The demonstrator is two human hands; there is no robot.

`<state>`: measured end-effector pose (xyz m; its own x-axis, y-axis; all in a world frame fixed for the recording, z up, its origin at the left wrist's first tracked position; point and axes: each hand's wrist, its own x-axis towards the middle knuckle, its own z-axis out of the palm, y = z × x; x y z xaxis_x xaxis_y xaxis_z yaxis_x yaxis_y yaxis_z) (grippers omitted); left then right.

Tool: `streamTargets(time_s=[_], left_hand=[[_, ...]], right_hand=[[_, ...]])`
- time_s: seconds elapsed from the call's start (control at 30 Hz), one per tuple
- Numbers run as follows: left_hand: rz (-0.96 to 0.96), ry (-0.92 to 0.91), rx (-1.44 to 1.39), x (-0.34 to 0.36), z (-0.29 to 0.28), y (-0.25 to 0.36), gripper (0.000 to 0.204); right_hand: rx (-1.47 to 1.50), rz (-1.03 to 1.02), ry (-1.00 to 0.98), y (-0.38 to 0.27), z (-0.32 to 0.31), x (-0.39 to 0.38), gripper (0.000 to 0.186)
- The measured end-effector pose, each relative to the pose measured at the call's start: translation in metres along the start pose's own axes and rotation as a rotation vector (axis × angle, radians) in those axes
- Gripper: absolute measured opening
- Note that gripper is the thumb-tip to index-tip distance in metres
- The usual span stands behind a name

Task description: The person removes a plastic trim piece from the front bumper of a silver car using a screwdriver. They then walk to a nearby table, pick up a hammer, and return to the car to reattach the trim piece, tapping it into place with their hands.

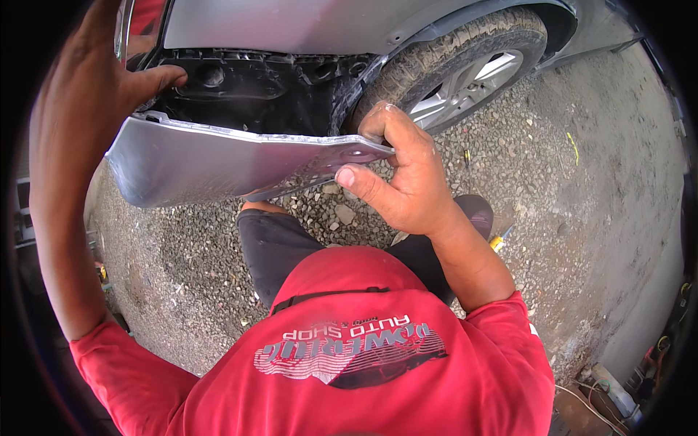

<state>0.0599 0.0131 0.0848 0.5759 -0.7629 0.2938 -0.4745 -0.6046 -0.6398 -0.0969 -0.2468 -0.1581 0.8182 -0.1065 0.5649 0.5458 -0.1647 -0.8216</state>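
A silver bumper cover hangs partly away from the car body, its upper edge apart from the panel above. My right hand grips its right end near the wheel, fingers curled over the edge and thumb on the near side. At the upper left, my left hand is by the car's corner, thumb stretched toward the black cavity behind the cover. Its other fingers extend upward and partly leave the picture. That hand is open, with nothing visible in it.
A dusty tyre with an alloy wheel stands right of the cover, under the silver body panel. Gravel lies below. A yellow-handled tool is near my shoe. Cables lie at the lower right.
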Motion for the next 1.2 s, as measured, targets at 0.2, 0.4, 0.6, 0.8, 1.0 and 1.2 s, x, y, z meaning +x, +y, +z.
streamTargets(time_s=[0.2,0.4,0.6,0.8,1.0,1.2], left_hand=[[0.228,-0.153,0.088,0.021,0.031,0.001,0.092],[0.304,-0.189,0.201,0.008,0.024,-0.006,0.073],[0.378,0.096,0.366,-0.038,0.015,-0.025,0.057],[0.009,0.117,-0.617,-0.072,0.028,0.053,0.052],[-0.146,0.255,-0.774,-0.07,0.027,0.065,0.047],[-0.203,0.328,-0.841,-0.063,0.033,0.074,0.046]], right_hand=[[-0.051,-0.054,0.062,-0.001,0.003,-0.005,0.043],[-0.03,-0.059,0.001,-0.006,0.008,0.0,0.043],[0.046,0.128,0.085,0.007,0.005,0.004,0.042],[-0.131,0.151,-0.043,0.008,-0.017,0.025,0.05],[-1.003,-0.354,0.074,-0.038,-0.014,0.085,0.047],[-1.279,-0.503,-0.052,-0.065,0.003,0.135,0.125]])
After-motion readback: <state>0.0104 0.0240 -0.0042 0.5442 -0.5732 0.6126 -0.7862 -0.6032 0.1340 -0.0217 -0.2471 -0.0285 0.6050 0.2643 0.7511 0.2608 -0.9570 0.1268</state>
